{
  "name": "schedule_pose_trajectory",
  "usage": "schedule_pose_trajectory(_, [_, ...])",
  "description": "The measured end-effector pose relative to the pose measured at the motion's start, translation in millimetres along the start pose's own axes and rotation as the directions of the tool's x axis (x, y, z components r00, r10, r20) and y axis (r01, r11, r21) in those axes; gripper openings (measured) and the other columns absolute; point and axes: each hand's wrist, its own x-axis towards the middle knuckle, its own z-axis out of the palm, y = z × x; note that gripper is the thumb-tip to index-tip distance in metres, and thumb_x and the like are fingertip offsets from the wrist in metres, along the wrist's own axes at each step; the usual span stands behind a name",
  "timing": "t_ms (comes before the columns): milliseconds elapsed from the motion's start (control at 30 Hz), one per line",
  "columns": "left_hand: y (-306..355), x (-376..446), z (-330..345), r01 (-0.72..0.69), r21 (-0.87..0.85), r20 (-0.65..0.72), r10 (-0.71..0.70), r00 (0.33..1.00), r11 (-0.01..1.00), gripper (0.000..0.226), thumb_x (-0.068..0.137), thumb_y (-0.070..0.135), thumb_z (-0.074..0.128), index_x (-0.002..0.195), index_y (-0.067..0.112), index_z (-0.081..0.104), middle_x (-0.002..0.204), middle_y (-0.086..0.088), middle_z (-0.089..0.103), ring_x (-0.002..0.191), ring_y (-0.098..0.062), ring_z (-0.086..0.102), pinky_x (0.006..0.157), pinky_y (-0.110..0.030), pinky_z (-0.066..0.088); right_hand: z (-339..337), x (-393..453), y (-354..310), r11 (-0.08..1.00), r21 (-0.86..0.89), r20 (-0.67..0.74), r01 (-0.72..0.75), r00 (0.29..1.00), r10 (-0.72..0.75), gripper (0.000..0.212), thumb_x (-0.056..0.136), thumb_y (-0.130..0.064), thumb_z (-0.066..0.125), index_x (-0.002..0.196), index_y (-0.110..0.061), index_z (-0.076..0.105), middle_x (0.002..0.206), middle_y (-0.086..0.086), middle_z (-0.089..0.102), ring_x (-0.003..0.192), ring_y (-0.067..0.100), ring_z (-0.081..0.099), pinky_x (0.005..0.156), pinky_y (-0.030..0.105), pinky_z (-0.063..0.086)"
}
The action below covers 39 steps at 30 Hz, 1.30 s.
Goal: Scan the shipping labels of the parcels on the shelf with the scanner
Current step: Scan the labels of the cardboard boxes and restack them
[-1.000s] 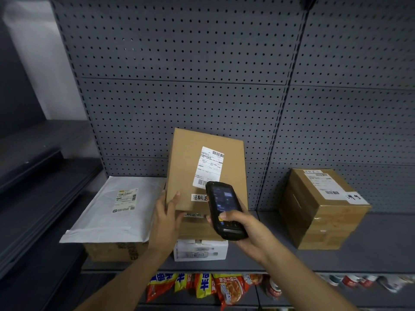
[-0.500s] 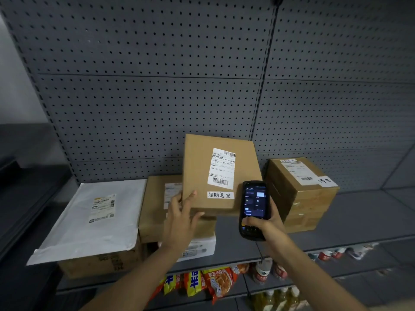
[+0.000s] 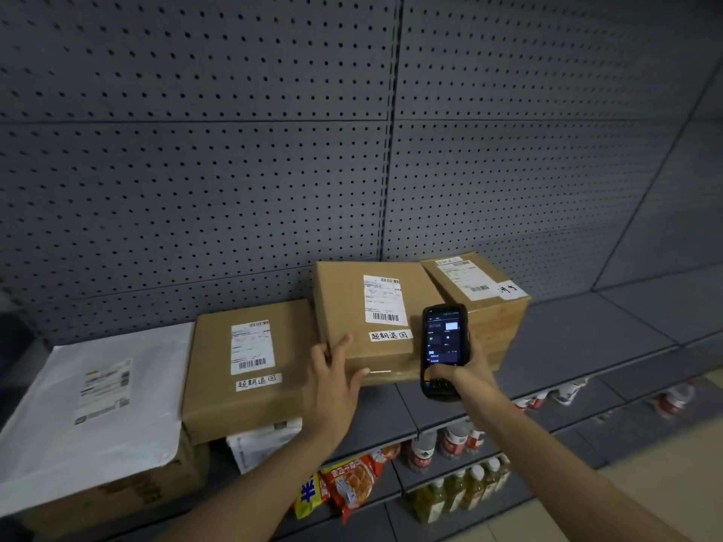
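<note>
The right hand [image 3: 471, 369] holds the black scanner [image 3: 442, 350] tight, with its lit screen facing the person. The scanner sits just in front of the right end of a brown box [image 3: 371, 318]. The left hand [image 3: 332, 381] is open, and its fingers rest on the near left corner of that same box. The box has a white shipping label [image 3: 382, 299] on top and lies flat on the grey shelf [image 3: 587, 338]. A taller box [image 3: 481, 295] stands close behind it on the right. On the left lies another brown box [image 3: 242, 369] on a white carton [image 3: 262, 444], and next to it a white mail bag [image 3: 98, 404]. Behind is a grey wall with many small holes [image 3: 234, 150]. Snack bags [image 3: 344, 483] and bottles [image 3: 461, 487] sit on the lower shelves.
</note>
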Motion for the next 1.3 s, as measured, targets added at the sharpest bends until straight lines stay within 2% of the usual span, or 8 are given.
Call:
schedule_pose_trajectory(167, [9, 6, 24, 0.077, -0.048, 0.048, -0.074, 0.996, 0.996, 0.062, 0.087, 0.046, 0.060, 0.142, 0.030, 0.037, 0.128, -0.005, 0.036, 0.108, -0.020, 0.051, 0.076, -0.027, 0.052, -16, 24, 7, 0.999, -0.032, 0.042, -0.038, 0.998, 0.039, 0.089, 0.063, 0.010, 0.075, 0.137, -0.025, 0.041, 0.114, 0.002, 0.065, 0.108, 0.025, 0.060, 0.097, 0.052, 0.048])
schedule_pose_trajectory(300, [12, 11, 39, 0.132, -0.035, 0.084, -0.128, 0.988, 0.991, 0.061, 0.087, 0.045, 0.060, 0.142, 0.030, 0.036, 0.130, -0.006, 0.036, 0.111, -0.021, 0.051, 0.081, -0.028, 0.052, -23, 46, 15, 0.996, -0.059, 0.096, -0.060, 0.993, 0.066, 0.086, 0.066, 0.013, 0.072, 0.138, -0.023, 0.041, 0.111, 0.002, 0.065, 0.103, 0.021, 0.061, 0.086, 0.038, 0.052])
schedule_pose_trajectory(467, [16, 13, 61, 0.243, -0.080, 0.137, -0.231, 0.963, 0.967, 0.060, 0.086, 0.036, 0.065, 0.140, 0.025, 0.040, 0.134, -0.010, 0.035, 0.119, -0.025, 0.048, 0.095, -0.030, 0.044, -36, 72, 29, 0.990, -0.096, 0.161, -0.100, 0.980, 0.115, 0.087, 0.063, 0.011, 0.073, 0.138, -0.021, 0.041, 0.111, 0.004, 0.065, 0.105, 0.023, 0.060, 0.094, 0.044, 0.051])
schedule_pose_trajectory(600, [16, 12, 76, 0.286, -0.063, 0.158, -0.274, 0.949, 0.956, 0.059, 0.087, 0.032, 0.065, 0.140, 0.025, 0.040, 0.134, -0.010, 0.033, 0.122, -0.027, 0.046, 0.101, -0.033, 0.041, -42, 83, 44, 0.986, -0.098, 0.205, -0.133, 0.967, 0.151, 0.091, 0.060, 0.012, 0.073, 0.137, -0.023, 0.040, 0.111, 0.004, 0.064, 0.102, 0.020, 0.060, 0.075, 0.030, 0.052])
schedule_pose_trajectory(700, [15, 11, 89, 0.316, -0.068, 0.198, -0.298, 0.934, 0.946, 0.059, 0.087, 0.030, 0.065, 0.141, 0.026, 0.039, 0.136, -0.009, 0.032, 0.126, -0.027, 0.044, 0.106, -0.037, 0.039, -44, 91, 56, 0.979, -0.093, 0.196, -0.184, 0.960, 0.199, 0.093, 0.061, 0.011, 0.074, 0.140, -0.024, 0.039, 0.115, 0.005, 0.063, 0.105, 0.022, 0.059, 0.075, 0.031, 0.051])
schedule_pose_trajectory(933, [4, 19, 112, 0.409, -0.055, 0.265, -0.381, 0.886, 0.911, 0.059, 0.086, 0.035, 0.066, 0.138, 0.027, 0.040, 0.132, -0.012, 0.034, 0.120, -0.034, 0.047, 0.101, -0.050, 0.044, -42, 110, 65, 0.968, -0.095, 0.183, -0.234, 0.951, 0.248, 0.083, 0.066, 0.015, 0.070, 0.135, -0.021, 0.042, 0.107, -0.001, 0.063, 0.098, 0.017, 0.059, 0.073, 0.028, 0.050])
schedule_pose_trajectory(1167, [-3, 24, 128, 0.446, -0.045, 0.314, -0.411, 0.856, 0.894, 0.059, 0.086, 0.031, 0.067, 0.136, 0.020, 0.039, 0.134, -0.014, 0.035, 0.121, -0.031, 0.043, 0.095, -0.040, 0.043, -32, 124, 76, 0.964, -0.101, 0.177, -0.245, 0.949, 0.260, 0.090, 0.062, 0.017, 0.071, 0.138, -0.022, 0.044, 0.112, 0.006, 0.065, 0.103, 0.023, 0.060, 0.085, 0.041, 0.053])
schedule_pose_trajectory(1300, [-5, 24, 140, 0.481, 0.010, 0.346, -0.455, 0.821, 0.876, 0.060, 0.082, 0.026, 0.071, 0.132, 0.018, 0.038, 0.131, -0.013, 0.035, 0.115, -0.031, 0.050, 0.093, -0.038, 0.043, -31, 126, 79, 0.961, -0.086, 0.183, -0.264, 0.944, 0.276, 0.096, 0.062, 0.018, 0.072, 0.142, -0.024, 0.038, 0.120, 0.008, 0.063, 0.108, 0.025, 0.059, 0.079, 0.037, 0.053])
